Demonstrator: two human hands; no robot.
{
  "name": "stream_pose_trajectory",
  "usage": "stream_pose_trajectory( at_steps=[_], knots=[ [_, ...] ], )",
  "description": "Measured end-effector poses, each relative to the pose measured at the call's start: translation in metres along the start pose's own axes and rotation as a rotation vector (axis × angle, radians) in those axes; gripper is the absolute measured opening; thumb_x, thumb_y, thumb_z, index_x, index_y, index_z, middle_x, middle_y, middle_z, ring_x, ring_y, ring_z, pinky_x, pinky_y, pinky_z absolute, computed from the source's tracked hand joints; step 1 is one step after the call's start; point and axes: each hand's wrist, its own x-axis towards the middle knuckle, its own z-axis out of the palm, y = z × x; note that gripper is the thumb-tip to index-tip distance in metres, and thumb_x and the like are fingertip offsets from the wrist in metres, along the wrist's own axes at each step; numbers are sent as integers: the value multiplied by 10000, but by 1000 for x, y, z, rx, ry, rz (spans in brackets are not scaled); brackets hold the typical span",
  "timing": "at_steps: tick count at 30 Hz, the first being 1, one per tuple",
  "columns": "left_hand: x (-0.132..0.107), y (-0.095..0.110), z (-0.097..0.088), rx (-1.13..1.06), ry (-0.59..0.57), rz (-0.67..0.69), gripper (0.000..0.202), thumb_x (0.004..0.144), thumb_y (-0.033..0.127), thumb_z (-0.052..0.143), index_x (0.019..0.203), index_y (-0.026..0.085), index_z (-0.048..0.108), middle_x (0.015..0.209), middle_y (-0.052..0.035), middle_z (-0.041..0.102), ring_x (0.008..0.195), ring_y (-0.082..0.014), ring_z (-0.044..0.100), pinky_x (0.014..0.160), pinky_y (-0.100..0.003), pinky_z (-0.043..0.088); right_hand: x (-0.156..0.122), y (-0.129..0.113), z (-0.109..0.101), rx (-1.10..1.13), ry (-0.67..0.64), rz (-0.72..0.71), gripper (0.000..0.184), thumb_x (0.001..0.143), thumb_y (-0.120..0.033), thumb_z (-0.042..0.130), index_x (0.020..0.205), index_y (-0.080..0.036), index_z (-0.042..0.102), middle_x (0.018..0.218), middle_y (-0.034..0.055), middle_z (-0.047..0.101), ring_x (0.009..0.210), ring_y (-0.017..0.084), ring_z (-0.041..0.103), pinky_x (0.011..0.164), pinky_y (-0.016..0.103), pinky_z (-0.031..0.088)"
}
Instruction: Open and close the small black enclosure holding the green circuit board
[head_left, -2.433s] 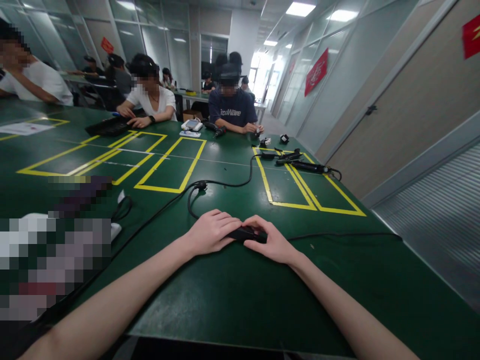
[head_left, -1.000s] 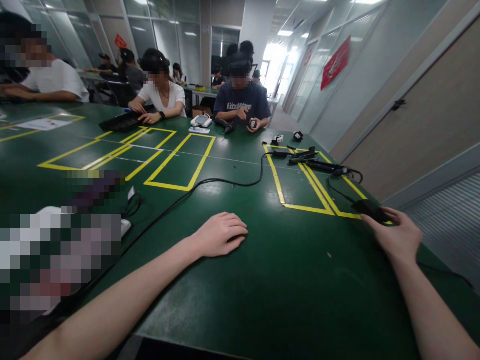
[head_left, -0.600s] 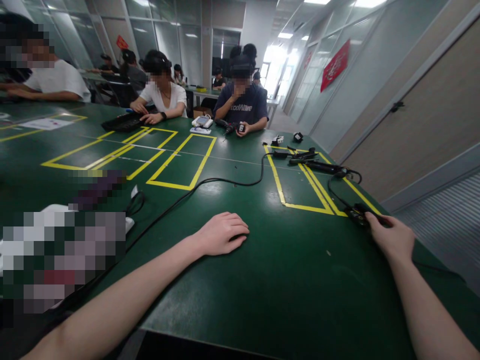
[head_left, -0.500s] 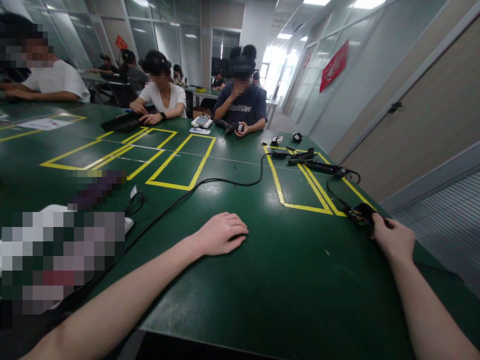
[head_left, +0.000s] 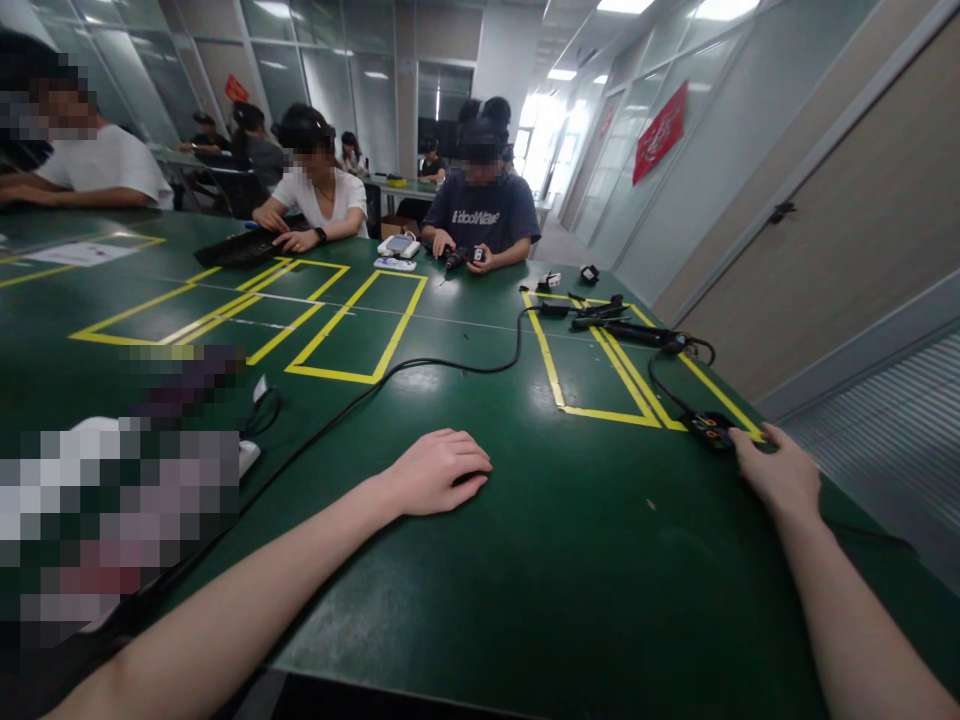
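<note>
My left hand [head_left: 439,470] rests palm down on the green table [head_left: 570,560], fingers together and lying loosely flat, with nothing visible in it. My right hand [head_left: 780,478] reaches out to the right. Its curled fingertips pinch the near end of a small black device [head_left: 709,430] with orange marks. The device lies on the corner of a yellow tape rectangle [head_left: 600,412], close to the table's right edge. A thin black cord [head_left: 660,385] runs from the device toward the far right.
A long black cable [head_left: 450,365] crosses the table in front of my left hand. Black tools [head_left: 626,330] lie at the far right. Two people [head_left: 480,215] sit opposite with a keyboard [head_left: 236,248] and a white gadget [head_left: 397,246]. A white object [head_left: 244,455] lies left.
My right hand carried the black device from the middle, where both hands held it, out to the right and set it on the tape corner. My left hand has stayed in place.
</note>
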Motion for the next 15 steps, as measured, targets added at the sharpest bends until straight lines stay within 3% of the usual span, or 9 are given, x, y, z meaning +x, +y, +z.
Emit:
stream_pose_trajectory(
  at_steps=[2, 5, 9, 15],
  knots=[
    [0, 0, 0, -6, 0, 2, 198, 1016, 237, 552, 1070, 180, 734, 1117, -59, 781, 1044, -203, 702, 965, -354, 524, -2, -5, -2, 22, -16, 42, 591, 809, -493, 585, 1213, -83, 719, 937, 200, 694, 909, 376, 664, 787, 480, 523],
    [0, -1, 0, -11, 5, 2, 194, 1018, 238, 552, 1062, 186, 734, 1102, -53, 783, 1035, -202, 704, 964, -344, 523, -6, -12, -7, 134, -55, 21, 535, 699, -491, 703, 1098, -140, 759, 1014, 155, 671, 1071, 367, 637, 917, 462, 511],
    [-1, -1, 0, -2, 14, 6, 216, 1031, 233, 525, 1058, 191, 734, 1102, -55, 783, 1036, -206, 703, 957, -351, 525, -9, -16, -12, 278, -49, -42, 433, 588, -490, 769, 881, -171, 765, 920, 109, 628, 970, 344, 635, 877, 469, 507],
    [-1, 0, -1, -5, -4, -3, 209, 1031, 238, 535, 1057, 187, 737, 1116, -57, 779, 1042, -203, 702, 954, -350, 525, -6, -12, -9, 327, 19, 8, 389, 635, -521, 747, 797, -168, 742, 838, 109, 668, 871, 328, 637, 794, 447, 498]
  ],
)
